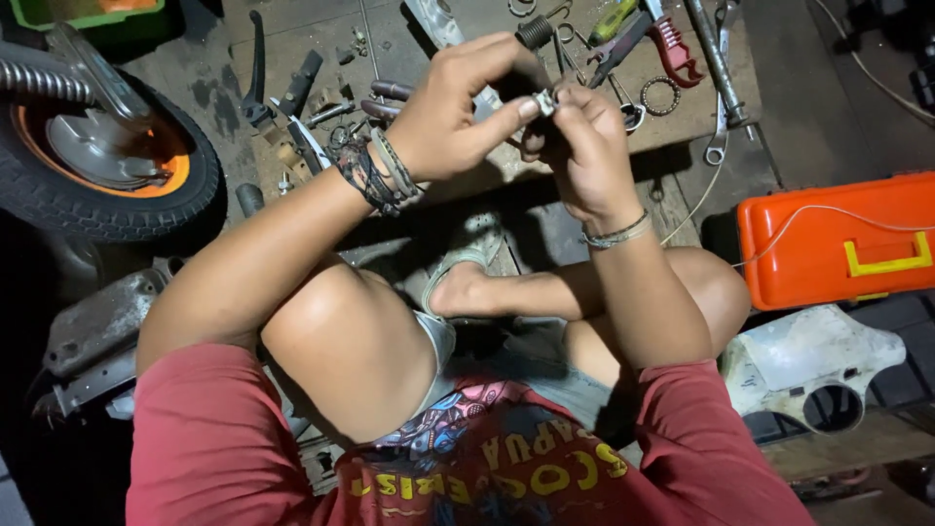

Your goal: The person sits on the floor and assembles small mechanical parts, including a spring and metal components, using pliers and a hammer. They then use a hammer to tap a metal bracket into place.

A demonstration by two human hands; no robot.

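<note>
Together, the left hand (443, 112) and right hand (584, 146) pinched one small metal part (545, 100), fingers closed on it, above the far wooden bench (321, 29). One wheel (97, 146) lay left, one orange toolbox (838, 239) right.

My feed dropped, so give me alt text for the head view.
Both hands, left hand and right hand, pinch a small metal part above a board strewn with tools. A wheel lies left, an orange toolbox right.

Head-worn view, steeply downward (close)
</note>
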